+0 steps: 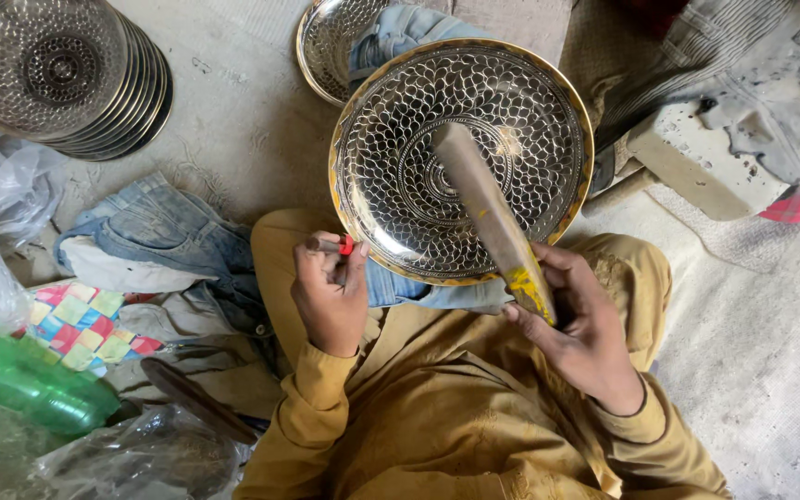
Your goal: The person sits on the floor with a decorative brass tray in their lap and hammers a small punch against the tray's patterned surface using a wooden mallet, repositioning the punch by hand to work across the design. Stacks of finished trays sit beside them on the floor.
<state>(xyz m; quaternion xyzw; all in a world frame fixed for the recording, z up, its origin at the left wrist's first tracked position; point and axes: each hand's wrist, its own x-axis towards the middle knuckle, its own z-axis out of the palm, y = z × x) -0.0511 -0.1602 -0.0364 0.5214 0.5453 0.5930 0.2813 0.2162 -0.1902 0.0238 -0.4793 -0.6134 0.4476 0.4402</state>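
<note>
On one engraved plate [418, 157], right hand [581, 329] rests one wooden stick [493, 218].

Head cam, steep top-down, close over lap.

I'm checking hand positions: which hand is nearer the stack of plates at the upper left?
Left. The left hand sits below and right of the stack of plates; the right hand lies farther right, beyond the engraved plate.

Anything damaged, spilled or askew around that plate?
Nothing damaged or spilled. The engraved plate lies tilted on denim cloth over the lap, and yellow smears stain the wooden stick near the right hand. The left hand pinches a small red-banded tool.
</note>
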